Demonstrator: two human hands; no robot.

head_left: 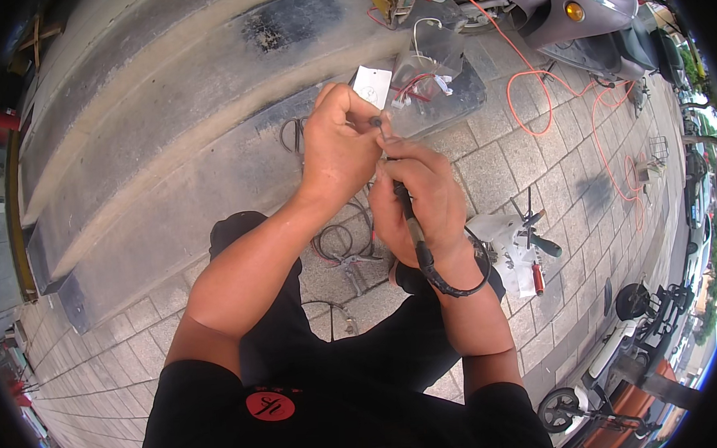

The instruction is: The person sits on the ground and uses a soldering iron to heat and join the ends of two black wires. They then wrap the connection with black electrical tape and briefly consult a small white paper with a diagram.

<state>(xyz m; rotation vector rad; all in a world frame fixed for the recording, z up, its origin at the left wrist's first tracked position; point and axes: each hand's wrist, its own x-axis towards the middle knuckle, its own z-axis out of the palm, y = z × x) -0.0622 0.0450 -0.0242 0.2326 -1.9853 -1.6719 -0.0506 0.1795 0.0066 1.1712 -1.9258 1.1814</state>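
Observation:
My left hand (pixel 339 143) is raised above the stone step, its thumb and fingers pinched on a small dark cylindrical piece whose kind I cannot make out. Close against it, my right hand (pixel 429 195) is closed around a thick black cable (pixel 414 230). That cable runs down past the palm and loops around the wrist. A thin dark length shows between the fingertips of both hands; whether it joins the cable is hidden. Just beyond the fingers lies a white card (pixel 372 85) with a small drawing on it.
On the step lie red and white wires with connectors (pixel 422 87) and a clear plastic bag (pixel 438 47). Pliers (pixel 351 262) rest between my legs. A red-handled screwdriver (pixel 537 277) and a white bag (pixel 503 244) are at right. An orange cord (pixel 525 127) trails near a scooter (pixel 584 13).

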